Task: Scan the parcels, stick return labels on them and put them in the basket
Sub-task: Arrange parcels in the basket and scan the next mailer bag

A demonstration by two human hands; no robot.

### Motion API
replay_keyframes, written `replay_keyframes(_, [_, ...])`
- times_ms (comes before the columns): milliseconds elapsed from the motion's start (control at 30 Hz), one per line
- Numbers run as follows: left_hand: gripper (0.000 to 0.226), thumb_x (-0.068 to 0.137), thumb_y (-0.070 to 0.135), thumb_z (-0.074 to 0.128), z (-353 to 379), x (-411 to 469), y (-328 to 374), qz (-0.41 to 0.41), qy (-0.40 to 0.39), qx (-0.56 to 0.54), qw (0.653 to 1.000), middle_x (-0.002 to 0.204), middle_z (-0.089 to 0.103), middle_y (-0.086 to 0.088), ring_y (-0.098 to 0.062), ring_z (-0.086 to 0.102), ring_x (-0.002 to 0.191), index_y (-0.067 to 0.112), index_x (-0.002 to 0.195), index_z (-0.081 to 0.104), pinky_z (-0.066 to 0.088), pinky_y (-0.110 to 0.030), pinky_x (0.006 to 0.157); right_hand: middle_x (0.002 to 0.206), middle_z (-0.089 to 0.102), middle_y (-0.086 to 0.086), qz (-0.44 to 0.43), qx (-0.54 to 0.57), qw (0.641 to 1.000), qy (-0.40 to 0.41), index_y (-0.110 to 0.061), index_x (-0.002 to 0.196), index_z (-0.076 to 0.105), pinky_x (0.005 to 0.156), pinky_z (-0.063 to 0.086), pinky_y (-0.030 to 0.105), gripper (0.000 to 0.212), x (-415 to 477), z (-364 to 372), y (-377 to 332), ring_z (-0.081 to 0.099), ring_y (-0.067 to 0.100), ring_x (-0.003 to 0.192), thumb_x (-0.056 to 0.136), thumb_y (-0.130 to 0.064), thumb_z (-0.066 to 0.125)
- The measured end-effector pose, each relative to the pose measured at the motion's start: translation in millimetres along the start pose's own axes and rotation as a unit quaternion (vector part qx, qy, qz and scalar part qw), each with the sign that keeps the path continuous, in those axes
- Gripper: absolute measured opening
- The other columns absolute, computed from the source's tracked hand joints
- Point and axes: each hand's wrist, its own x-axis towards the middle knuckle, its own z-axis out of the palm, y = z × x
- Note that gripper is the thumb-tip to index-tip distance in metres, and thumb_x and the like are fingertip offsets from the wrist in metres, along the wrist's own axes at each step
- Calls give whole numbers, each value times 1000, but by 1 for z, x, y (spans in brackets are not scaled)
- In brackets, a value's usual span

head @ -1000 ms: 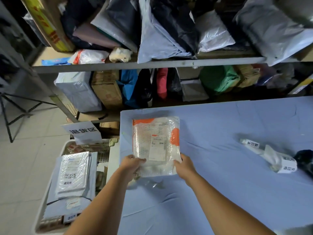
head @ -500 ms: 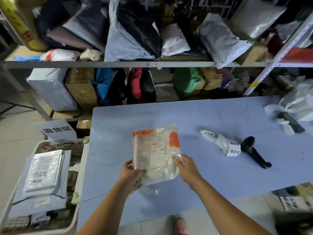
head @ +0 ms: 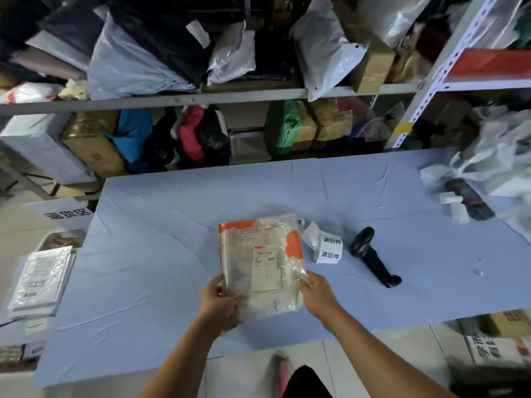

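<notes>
Both hands, left hand (head: 221, 300) and right hand (head: 319, 294), grip the parcel (head: 261, 265) by its near corners over the surface (head: 158, 254). I would lay it flat (slip upward) before freeing the right hand for the scanner (head: 370, 254).

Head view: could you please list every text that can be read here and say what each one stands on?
"退货区": sign at far left.
"退回件", twice: label roll.
"退回件": white parcel at far left.
Held parcel: the print on its shipping label is too blurred to read.
Floor box at lower right: large characters, too blurred to read.
</notes>
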Motion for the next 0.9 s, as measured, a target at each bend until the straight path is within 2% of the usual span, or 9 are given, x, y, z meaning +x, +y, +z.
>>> replay_keyframes(100, [74,71,-6,76,8,-6,-2,-14,27,82,996,85,64,-8,-13,62,51,22,134,51,46,-20,37,87,64,-5,17,-16,999,33,-22,104,66,68,47,27,11,6,-16,7,60,17,81,94,-20,61])
replay_keyframes(200, [94,73,2,78,8,-8,-7,18,21,160,987,78,57,-6,-16,58,58,25,151,31,49,-25,45,86,65,-4,12,-47,988,145,-19,105,68,58,40,18,20,12,-42,15,57,11,73,85,-18,67])
replay_keyframes(267, [95,72,0,78,8,-9,-8,35,23,174,984,76,55,-7,-18,56,56,27,150,32,52,-29,48,101,64,3,2,-88,972,220,-15,108,67,65,42,26,24,17,-65,19,57,18,83,85,-12,63])
replay_keyframes(367, [91,71,5,81,10,-9,-6,51,32,233,971,71,55,-4,-16,56,55,26,148,37,51,-31,51,125,51,15,25,-178,942,284,-9,121,60,90,44,42,36,33,-98,26,47,34,114,85,-8,60])
replay_keyframes(433, [85,74,10,80,11,-9,-4,63,28,275,959,71,58,-5,-21,59,60,22,147,40,52,-36,58,132,44,18,64,-211,932,289,-10,131,52,101,38,47,47,46,-115,28,38,38,123,85,-10,62])
replay_keyframes(567, [73,81,19,76,12,-5,-3,81,8,349,934,96,65,-22,-36,65,88,20,146,43,53,-42,80,134,44,21,145,-266,925,228,-11,139,40,99,39,48,58,64,-124,36,41,39,124,88,-20,66])
replay_keyframes(733, [80,82,25,75,13,-2,-4,69,2,369,927,105,63,-14,-29,64,92,30,150,34,54,-38,83,132,48,19,166,-328,911,187,-14,135,38,99,42,45,53,77,-124,46,44,36,124,89,-12,63])
replay_keyframes(833, [86,80,22,73,12,1,0,68,-14,371,926,103,65,-15,-30,65,92,33,153,28,53,-36,82,127,51,19,169,-280,924,200,-14,131,40,100,40,48,44,75,-118,40,47,38,122,90,-9,55])
replay_keyframes(900, [86,80,20,72,13,3,3,66,-26,375,924,106,63,-14,-28,64,92,32,153,28,50,-31,78,115,58,18,125,-228,940,219,-15,124,44,92,44,47,38,67,-111,30,54,39,108,88,-10,51])
